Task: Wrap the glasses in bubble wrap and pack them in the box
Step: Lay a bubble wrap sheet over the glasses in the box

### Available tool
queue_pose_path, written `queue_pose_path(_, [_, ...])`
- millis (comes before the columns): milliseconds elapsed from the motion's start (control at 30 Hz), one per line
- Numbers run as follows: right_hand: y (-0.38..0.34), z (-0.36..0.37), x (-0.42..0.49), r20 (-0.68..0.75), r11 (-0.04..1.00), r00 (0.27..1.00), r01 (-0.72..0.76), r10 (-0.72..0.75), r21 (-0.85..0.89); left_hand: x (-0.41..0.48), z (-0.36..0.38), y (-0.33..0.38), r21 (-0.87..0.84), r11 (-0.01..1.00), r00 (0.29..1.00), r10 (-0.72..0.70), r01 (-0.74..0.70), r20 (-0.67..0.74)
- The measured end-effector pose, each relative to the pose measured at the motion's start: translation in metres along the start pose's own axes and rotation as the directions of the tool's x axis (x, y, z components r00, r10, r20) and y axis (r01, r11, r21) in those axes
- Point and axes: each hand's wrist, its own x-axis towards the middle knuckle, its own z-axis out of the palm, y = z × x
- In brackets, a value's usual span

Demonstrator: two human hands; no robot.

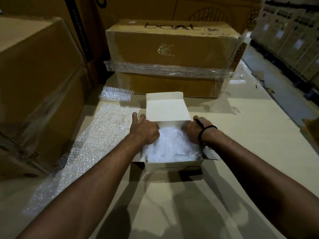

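A sheet of bubble wrap lay flat at left. Your left hand sat at the far left corner of the box, thumb and forefinger straight outside it, the other fingers curled inside. The bundle, white and crinkled, filled the open box between your hands. Your right hand curled over the right wall. I could not tell what either hand gripped.

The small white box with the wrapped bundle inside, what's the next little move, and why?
Probably fold the lid down toward you over the bubble-wrapped bundle. The bundle already sits inside the box, the lid stands open at the far side, and the left hand and right hand are at its far corners.
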Motion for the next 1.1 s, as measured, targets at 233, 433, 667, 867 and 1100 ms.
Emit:
queue_pose_path(233, [0.025, -0.02, -0.016, -0.018, 0.99, 1.0, 0.028, -0.026, 0.137, -0.018, -0.026, -0.019, -0.156, 0.988, 0.999, 0.007, -0.014, -0.049])
queue_pose_path(433, [0.014, -0.006, -0.015, 0.27, 0.997, 0.96, 0.073, -0.071, 0.002, -0.023, -0.018, -0.007, 0.024, 0.998, 0.978, 0.059, -0.065, 0.2])
queue_pose_path(667, [0.021, -0.007, -0.017, 0.299, 0.997, 0.952, 0.07, -0.072, 0.015, -0.034, -0.015, -0.007, 0.0, 0.999, 0.969, 0.049, -0.051, 0.241])
queue_pose_path(867, [0.008, 0.008, -0.021, 0.286, 0.996, 0.956, 0.081, -0.065, -0.044, -0.039, -0.007, 0.007, 0.177, 0.983, 0.973, -0.002, -0.04, 0.232])
queue_pose_path(1100, [0.007, 0.004, -0.03, 0.224, 0.997, 0.972, 0.073, -0.068, -0.015, -0.036, -0.001, 0.008, 0.079, 0.997, 0.972, -0.002, -0.017, 0.233])
